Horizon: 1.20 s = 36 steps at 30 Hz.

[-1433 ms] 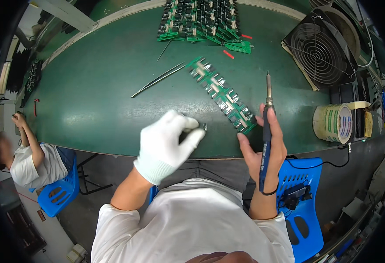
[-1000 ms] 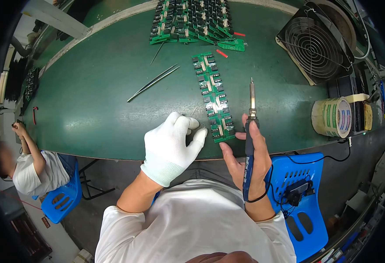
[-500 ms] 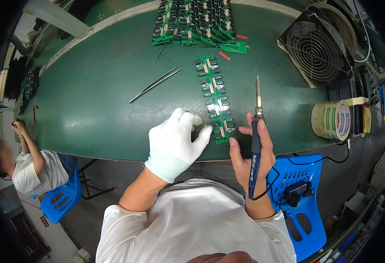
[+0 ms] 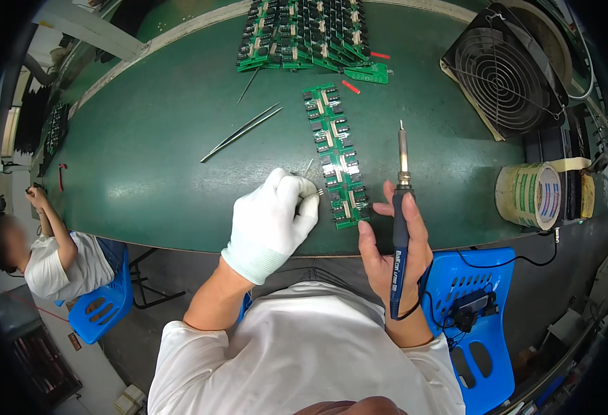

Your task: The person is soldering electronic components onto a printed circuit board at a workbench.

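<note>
My left hand [image 4: 276, 218], in a white glove, rests on the green table [image 4: 145, 159] with its fingers curled around a thin silver wire [image 4: 309, 168] pointing toward a long green circuit board strip [image 4: 336, 153]. My right hand [image 4: 394, 249], bare, grips a dark blue soldering iron [image 4: 399, 207] upright, its metal tip raised just right of the strip and clear of it. The strip lies lengthwise in front of me, its near end between both hands.
A stack of green circuit boards [image 4: 304, 34] sits at the far edge, silver tweezers [image 4: 242, 131] lie to the left, a black fan [image 4: 504, 66] and a tape roll [image 4: 529, 196] stand at the right. Another person [image 4: 48, 256] sits at the lower left.
The board strip has swung from a diagonal to lie lengthwise before me. My left hand shifted onto the table beside its near end; the soldering iron stays raised on the right.
</note>
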Motion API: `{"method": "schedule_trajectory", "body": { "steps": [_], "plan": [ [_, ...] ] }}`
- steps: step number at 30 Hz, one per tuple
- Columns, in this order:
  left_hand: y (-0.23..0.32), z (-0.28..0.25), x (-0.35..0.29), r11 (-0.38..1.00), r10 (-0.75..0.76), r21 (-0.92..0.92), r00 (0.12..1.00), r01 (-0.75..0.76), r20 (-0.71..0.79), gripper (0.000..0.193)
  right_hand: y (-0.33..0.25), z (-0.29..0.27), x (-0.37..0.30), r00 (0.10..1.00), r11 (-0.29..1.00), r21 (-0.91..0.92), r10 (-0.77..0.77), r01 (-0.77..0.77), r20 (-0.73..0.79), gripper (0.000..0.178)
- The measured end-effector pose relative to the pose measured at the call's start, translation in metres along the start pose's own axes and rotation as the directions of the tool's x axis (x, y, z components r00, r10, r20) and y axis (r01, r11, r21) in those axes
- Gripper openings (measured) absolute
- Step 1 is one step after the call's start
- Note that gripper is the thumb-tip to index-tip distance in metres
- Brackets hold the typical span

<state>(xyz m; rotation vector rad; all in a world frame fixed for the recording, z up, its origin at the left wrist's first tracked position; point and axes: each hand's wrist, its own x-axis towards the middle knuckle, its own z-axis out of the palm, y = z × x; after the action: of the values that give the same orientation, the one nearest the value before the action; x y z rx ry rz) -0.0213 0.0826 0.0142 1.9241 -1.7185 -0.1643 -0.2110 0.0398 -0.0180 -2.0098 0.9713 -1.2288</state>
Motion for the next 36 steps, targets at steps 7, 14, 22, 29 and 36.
{"method": "schedule_trajectory", "body": {
  "steps": [7, 14, 22, 29, 36],
  "plan": [
    [0.011, -0.004, 0.002, 0.992, 0.117, -0.065, 0.991, -0.112, 0.072, 0.015, -0.002, -0.001, 0.001, 1.000, 1.000, 0.016, 0.012, -0.012, 0.011, 0.074],
    [0.010, -0.008, 0.011, 0.980, 0.191, 0.016, 0.963, -0.198, 0.190, 0.017, 0.000, 0.003, 0.009, 0.999, 1.000, -0.004, 0.002, -0.002, 0.039, 0.075],
    [-0.002, -0.021, 0.008, 0.999, 0.015, 0.033, 0.989, -0.020, 0.150, 0.010, -0.003, 0.010, 0.011, 1.000, 0.999, 0.035, 0.012, -0.012, -0.002, 0.070],
    [-0.033, -0.051, 0.025, 1.000, -0.004, 0.018, 0.999, 0.003, 0.052, 0.021, -0.021, 0.015, 0.021, 0.995, 0.993, -0.110, -0.036, 0.046, 0.091, 0.074],
    [-0.080, -0.068, 0.074, 0.941, -0.201, 0.270, 0.979, 0.205, -0.041, 0.014, -0.010, 0.000, 0.012, 0.999, 0.995, -0.092, 0.031, -0.028, 0.033, 0.080]
  ]
}}
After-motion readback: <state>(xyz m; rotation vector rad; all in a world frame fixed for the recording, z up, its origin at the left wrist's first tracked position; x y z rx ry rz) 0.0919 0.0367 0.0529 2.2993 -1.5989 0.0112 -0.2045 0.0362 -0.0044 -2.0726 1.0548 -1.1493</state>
